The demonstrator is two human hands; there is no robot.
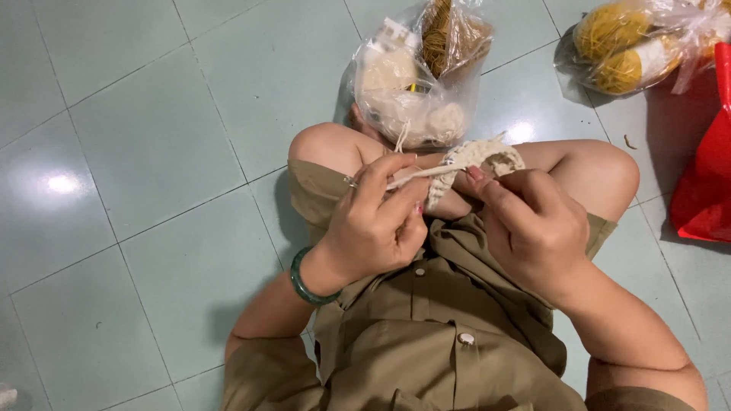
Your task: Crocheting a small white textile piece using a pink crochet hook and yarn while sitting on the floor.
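head view: left hand fingers pinch the cream strand, right hand fingers closed on the crocheted piece (hook hidden). it sits above the knees, long axis left to right, small, so most seems left. beyond lies a clear yarn bag on the floor.

red bag: cut by right edge | yarn bag: cut by top edge
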